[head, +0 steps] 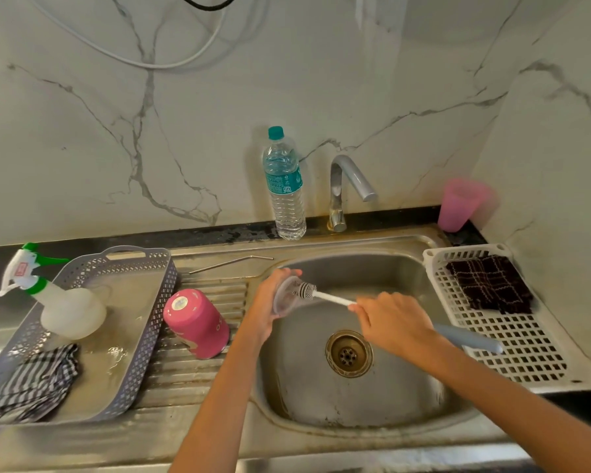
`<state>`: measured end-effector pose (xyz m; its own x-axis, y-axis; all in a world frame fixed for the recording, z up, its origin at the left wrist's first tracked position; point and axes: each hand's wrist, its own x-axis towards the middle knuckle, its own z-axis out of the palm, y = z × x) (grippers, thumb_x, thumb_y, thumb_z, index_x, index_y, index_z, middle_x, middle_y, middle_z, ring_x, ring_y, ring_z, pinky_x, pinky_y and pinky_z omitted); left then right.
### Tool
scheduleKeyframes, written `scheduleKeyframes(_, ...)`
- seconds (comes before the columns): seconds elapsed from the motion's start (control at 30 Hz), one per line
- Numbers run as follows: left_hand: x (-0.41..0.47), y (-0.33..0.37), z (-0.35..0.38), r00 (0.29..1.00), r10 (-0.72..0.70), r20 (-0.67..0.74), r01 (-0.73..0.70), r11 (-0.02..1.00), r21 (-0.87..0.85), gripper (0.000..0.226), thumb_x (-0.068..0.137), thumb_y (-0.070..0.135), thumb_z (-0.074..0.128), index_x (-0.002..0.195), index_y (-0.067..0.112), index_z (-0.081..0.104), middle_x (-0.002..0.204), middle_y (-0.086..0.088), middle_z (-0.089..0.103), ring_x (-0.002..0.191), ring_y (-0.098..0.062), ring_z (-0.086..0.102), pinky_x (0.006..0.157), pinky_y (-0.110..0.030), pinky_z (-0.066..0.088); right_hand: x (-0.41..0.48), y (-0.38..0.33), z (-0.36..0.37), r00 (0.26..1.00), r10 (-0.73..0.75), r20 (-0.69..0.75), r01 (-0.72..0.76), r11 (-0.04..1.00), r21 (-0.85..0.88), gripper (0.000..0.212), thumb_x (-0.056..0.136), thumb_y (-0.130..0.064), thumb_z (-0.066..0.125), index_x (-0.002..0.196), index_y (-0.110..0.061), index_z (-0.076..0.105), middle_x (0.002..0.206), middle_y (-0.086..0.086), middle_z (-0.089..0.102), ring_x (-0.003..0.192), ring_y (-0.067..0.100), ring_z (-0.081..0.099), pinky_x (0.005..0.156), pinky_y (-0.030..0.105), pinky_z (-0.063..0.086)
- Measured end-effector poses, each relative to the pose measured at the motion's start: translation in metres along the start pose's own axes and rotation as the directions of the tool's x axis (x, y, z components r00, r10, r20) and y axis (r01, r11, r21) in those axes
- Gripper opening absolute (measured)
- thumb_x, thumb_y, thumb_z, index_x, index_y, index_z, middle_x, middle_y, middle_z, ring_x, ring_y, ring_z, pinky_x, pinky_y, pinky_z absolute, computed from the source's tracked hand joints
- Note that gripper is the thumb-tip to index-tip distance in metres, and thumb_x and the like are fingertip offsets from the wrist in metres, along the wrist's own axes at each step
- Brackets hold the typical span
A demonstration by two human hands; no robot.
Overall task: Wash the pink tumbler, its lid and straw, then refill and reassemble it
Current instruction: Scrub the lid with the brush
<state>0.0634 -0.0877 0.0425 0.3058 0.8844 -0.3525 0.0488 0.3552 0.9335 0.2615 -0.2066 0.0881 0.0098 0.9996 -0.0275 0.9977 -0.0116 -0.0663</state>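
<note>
Clear round lid (285,299) gripped by left fingers (289,273); right fingers (362,307) clamp bristly white brush (307,291)

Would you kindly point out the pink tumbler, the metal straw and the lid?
pink tumbler (198,327): head view, its side wall.
metal straw (231,262): head view, mid-shaft.
lid (285,299): head view, clear face.

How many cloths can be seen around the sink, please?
2. A dark checked cloth lies in the white plastic basket right of the sink. A grey-and-white striped cloth lies in the grey plastic tray on the left. Others may be hidden.
</note>
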Motion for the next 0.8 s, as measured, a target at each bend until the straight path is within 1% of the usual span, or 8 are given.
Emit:
scheduleKeyframes(0.07,0.002,0.004,0.002,1.0,0.015,-0.015,-0.015,1.0,-0.012,0.042,0.081,0.048,0.063,0.109,0.018,0.073,0.11,-0.008,0.07,0.1,-0.023,0.062,0.075,-0.034,0.052,-0.007,-0.012,0.003,0.999,-0.051,0.019,0.051,0.998,0.022,0.044,0.103,-0.041,0.022,0.104,-0.02,0.061,0.087,0.006,0.067,0.079,0.027,0.064,0.068,0.035,0.047)
scheduleKeyframes(0.17,0.004,0.005,0.006,0.999,0.026,-0.029,-0.028,0.995,-0.098,0.039,0.091,0.045,0.054,0.108,0.015,0.072,0.104,-0.009,0.07,0.095,-0.023,0.061,0.075,-0.035,0.049,-0.008,-0.021,-0.001,0.997,-0.071,0.004,0.069,0.989,0.133,0.042,0.102,-0.044,0.024,0.098,-0.023,0.061,0.075,0.002,0.061,0.068,0.023,0.061,0.063,0.034,0.047)
scheduleKeyframes(0.3,0.006,0.016,0.014,1.0,0.002,0.003,-0.002,0.986,-0.166,0.034,0.093,0.046,0.049,0.101,0.023,0.072,0.097,-0.006,0.066,0.09,-0.02,0.056,0.067,-0.03,0.042,0.013,-0.003,-0.001,0.994,0.101,-0.04,-0.092,0.976,0.196,0.04,0.101,-0.045,0.026,0.096,-0.024,0.059,0.068,-0.001,0.056,0.063,0.024,0.058,0.06,0.036,0.049)
scheduleKeyframes(0.37,0.008,0.022,0.016,1.0,0.02,-0.001,-0.02,0.991,-0.13,0.041,0.084,0.054,0.054,0.104,0.022,0.071,0.104,-0.009,0.065,0.094,-0.023,0.056,0.066,-0.029,0.046,0.006,-0.003,0.008,0.991,0.134,-0.002,-0.131,0.972,0.194,0.043,0.101,-0.045,0.024,0.101,-0.024,0.062,0.071,0.001,0.06,0.067,0.026,0.062,0.065,0.038,0.053)
scheduleKeyframes(0.47,0.013,0.024,0.02,0.998,0.004,-0.062,-0.014,0.985,-0.172,0.061,0.064,0.06,0.066,0.107,0.017,0.072,0.111,-0.018,0.062,0.092,-0.026,0.06,0.06,-0.03,0.053,-0.011,-0.019,0.011,0.997,0.061,0.041,-0.068,0.978,0.199,0.042,0.102,-0.044,0.023,0.102,-0.023,0.06,0.078,0.003,0.063,0.073,0.027,0.063,0.066,0.036,0.05)
scheduleKeyframes(0.63,0.016,0.028,0.028,0.997,-0.005,-0.08,-0.009,0.985,-0.171,0.032,0.09,0.048,0.051,0.099,0.022,0.067,0.096,-0.005,0.061,0.085,-0.017,0.052,0.064,-0.027,0.042,0.022,-0.004,0.002,0.991,0.125,-0.046,-0.111,0.966,0.232,0.04,0.101,-0.045,0.025,0.096,-0.022,0.057,0.07,-0.001,0.059,0.065,0.025,0.061,0.06,0.035,0.05)
scheduleKeyframes(0.73,0.018,0.038,0.025,0.997,0.015,-0.082,-0.03,0.983,-0.183,0.029,0.092,0.044,0.051,0.098,0.021,0.068,0.09,-0.002,0.058,0.08,-0.015,0.05,0.062,-0.027,0.04,0.019,-0.002,0.013,0.987,0.159,-0.02,-0.15,0.962,0.229,0.043,0.101,-0.045,0.023,0.099,-0.021,0.059,0.074,0.003,0.063,0.067,0.027,0.063,0.063,0.039,0.053)
scheduleKeyframes(0.8,0.021,0.038,0.023,0.994,0.015,-0.105,-0.038,0.974,-0.223,0.034,0.092,0.043,0.052,0.103,0.017,0.069,0.095,-0.005,0.058,0.082,-0.016,0.053,0.059,-0.026,0.046,0.005,-0.013,0.016,0.995,0.094,-0.015,-0.089,0.975,0.204,0.044,0.102,-0.045,0.022,0.099,-0.021,0.059,0.078,0.005,0.065,0.071,0.029,0.064,0.064,0.038,0.052)
